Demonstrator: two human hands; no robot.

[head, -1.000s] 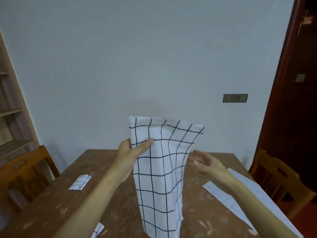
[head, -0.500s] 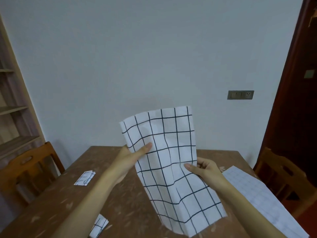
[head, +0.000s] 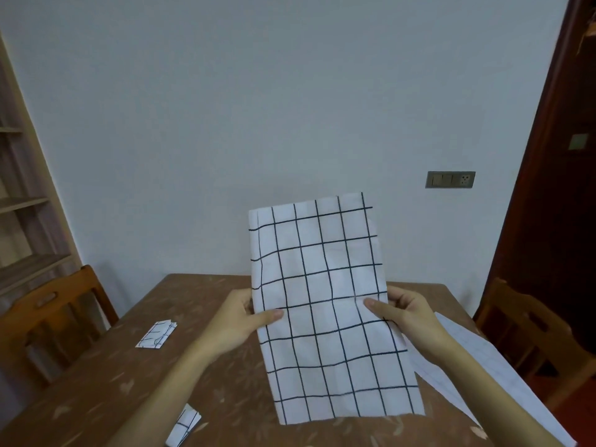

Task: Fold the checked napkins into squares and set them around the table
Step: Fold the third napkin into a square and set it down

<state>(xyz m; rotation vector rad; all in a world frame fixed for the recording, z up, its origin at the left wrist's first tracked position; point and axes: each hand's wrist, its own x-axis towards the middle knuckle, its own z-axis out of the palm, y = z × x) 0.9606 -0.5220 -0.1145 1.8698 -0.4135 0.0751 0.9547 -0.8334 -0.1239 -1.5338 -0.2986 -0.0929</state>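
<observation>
Pale grey plaster wall (head: 225, 124) fills the background, smooth and bare. Below it a brown wooden table (head: 129, 382) with a mottled, leaf-flecked top runs toward the camera. A dark red-brown door (head: 554, 188) stands at the right and pale wooden shelves (head: 19, 204) at the left. An orange-brown slatted chair (head: 54, 314) sits at the table's left side and a second chair (head: 522, 333) at its right.

A flat white checked cloth (head: 477, 375) lies along the table's right edge. The held napkin (head: 325, 304), thin white fabric with a dark grid, is above the table's middle as a long, nearly upright rectangle. Half a second ago it slanted, with its lower end swung to the right, and a second ago it hung curled from one hand.

The left hand (head: 238, 321) pinches its left edge with the thumb on the front. The right hand (head: 406, 312), off the cloth a second ago, pinches the right edge the same way.

A small folded square (head: 157, 334) rests on the table's left side, another folded napkin (head: 183, 427) lies at the near edge, and a metal switch plate (head: 450, 179) is on the wall.
</observation>
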